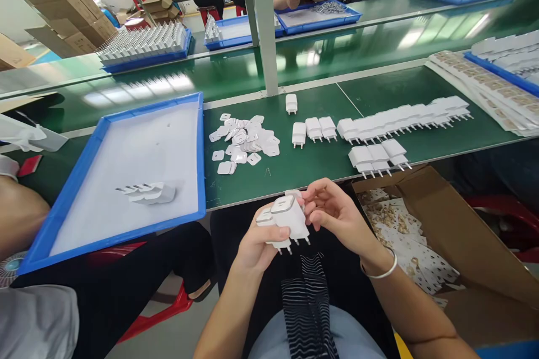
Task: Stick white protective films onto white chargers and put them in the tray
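I've got my left hand (261,241) with its fingers clamped on a few white plug adapters (290,217), held just off the near edge of the tabletop (252,189). My right hand (343,216) is right up beside them, fingers kinda curled, can't tell if they're gripping anything. Farther out there's a loose pile of flat white pieces (248,137), a blue-rimmed tray (201,157) left, and a plug row (400,122) right.

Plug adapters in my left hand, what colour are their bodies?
The plug adapters have white bodies, as the head view shows.
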A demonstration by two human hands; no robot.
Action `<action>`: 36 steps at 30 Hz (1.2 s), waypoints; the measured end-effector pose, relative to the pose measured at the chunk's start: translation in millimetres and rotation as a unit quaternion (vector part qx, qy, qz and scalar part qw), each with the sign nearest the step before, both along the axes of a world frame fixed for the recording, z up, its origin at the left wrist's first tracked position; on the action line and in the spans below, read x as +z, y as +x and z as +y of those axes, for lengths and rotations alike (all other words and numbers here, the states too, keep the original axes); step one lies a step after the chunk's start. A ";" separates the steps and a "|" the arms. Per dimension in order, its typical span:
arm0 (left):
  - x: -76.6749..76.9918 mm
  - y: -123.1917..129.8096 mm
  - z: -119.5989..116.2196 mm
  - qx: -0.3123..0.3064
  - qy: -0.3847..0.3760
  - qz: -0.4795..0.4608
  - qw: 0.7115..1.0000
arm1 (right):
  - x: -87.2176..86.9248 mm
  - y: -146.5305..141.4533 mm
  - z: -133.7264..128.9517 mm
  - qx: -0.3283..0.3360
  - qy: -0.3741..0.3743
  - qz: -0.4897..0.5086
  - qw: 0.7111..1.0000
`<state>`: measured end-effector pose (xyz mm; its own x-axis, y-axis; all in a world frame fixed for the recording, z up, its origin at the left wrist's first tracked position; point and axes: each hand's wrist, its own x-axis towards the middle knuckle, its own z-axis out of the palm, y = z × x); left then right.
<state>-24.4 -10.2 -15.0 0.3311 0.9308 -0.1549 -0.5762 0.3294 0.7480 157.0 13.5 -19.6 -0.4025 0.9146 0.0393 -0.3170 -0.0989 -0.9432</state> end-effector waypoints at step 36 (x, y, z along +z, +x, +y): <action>4.0 9.7 -6.8 0.241 0.418 0.467 0.741 | 21.6 24.6 -9.2 -0.183 -0.007 -0.089 0.979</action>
